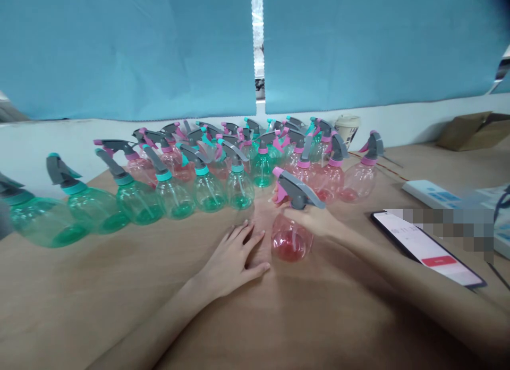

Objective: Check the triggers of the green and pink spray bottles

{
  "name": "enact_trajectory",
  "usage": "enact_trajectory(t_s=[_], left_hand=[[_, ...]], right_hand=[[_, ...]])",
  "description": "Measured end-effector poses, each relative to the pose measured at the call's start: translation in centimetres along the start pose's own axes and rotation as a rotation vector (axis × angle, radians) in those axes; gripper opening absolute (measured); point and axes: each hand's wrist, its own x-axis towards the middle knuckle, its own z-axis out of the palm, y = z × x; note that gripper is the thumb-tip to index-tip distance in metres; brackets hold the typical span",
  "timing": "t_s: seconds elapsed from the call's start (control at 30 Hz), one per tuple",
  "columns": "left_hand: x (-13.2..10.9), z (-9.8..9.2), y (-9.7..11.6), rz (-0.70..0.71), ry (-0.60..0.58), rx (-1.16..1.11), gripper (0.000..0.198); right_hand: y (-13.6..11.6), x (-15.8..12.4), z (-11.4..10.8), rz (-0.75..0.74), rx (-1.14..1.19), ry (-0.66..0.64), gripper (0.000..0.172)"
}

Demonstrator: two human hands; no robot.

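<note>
pink spray bottle (289, 237) in right hand (308, 218)

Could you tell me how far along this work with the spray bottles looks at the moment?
Done: green and pink spray bottles stand in rows, trigger heads on. In hand: the right hand grips a pink bottle under its grey trigger head. Remaining: unclear, since no bottles without heads show.

Two blue curtain panels (127, 51) hang with a narrow bright gap (257, 41) between them, above a white wall ledge (59, 142) running behind a light-brown wooden tabletop (79, 285) under even indoor light.
</note>
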Motion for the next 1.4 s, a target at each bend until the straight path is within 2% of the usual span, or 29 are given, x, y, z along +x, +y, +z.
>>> enact_trajectory(t_s=[0.1,0.23,0.33,0.67,0.83,1.1,1.27,1.4], left_hand=[[0.0,-0.1,0.1,-0.007,-0.008,0.0,0.071],[0.0,-0.2,0.1,-0.011,-0.018,-0.003,0.071],[0.0,0.0,0.0,-0.001,-0.004,0.0,0.071],[0.0,0.2,-0.1,0.004,0.021,0.007,0.071],[0.0,0.5,-0.5,0.023,0.042,0.002,0.071],[0.0,0.2,-0.5,0.038,0.067,0.011,0.071],[0.1,0.0,-0.3,0.044,0.074,0.021,0.069],[0.0,0.0,-0.2,0.044,0.077,0.016,0.068]], right_hand=[[0.1,0.1,0.0,0.013,0.08,-0.006,0.03],[0.2,0.2,0.0,0.035,0.108,-0.014,0.04],[0.3,0.1,0.0,0.047,0.069,-0.022,0.047],[0.6,-0.3,0.1,0.076,-0.093,0.034,0.055],[0.0,-0.6,-0.4,0.086,-0.148,0.002,0.056],[-0.3,-2.7,-1.3,0.119,-0.223,-0.008,0.056],[-0.2,-3.4,-1.5,0.161,-0.376,0.03,0.049],[0.3,-1.8,-1.0,0.183,-0.554,0.088,0.048]])
